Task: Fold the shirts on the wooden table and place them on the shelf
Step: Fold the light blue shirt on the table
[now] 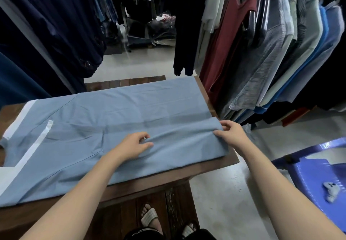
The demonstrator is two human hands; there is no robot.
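A light blue shirt (pixel 116 116) with white trim lies spread flat over the wooden table (pixel 227 162), its collar end at the left. The near side panel is folded over onto the body. My left hand (pixel 133 145) rests on the middle of that fold, its thumb and fingers pinching a ridge of the cloth. My right hand (pixel 229 133) pinches the folded edge at the shirt's right end, near the table's right edge. No shelf is in view.
Racks of hanging clothes crowd both sides: dark garments (pixel 46 33) at left, striped and blue shirts (pixel 280 61) at right. A blue plastic stool (pixel 316 174) with a small grey object (pixel 331 191) stands at right. My sandalled feet (pixel 149 219) show below the table.
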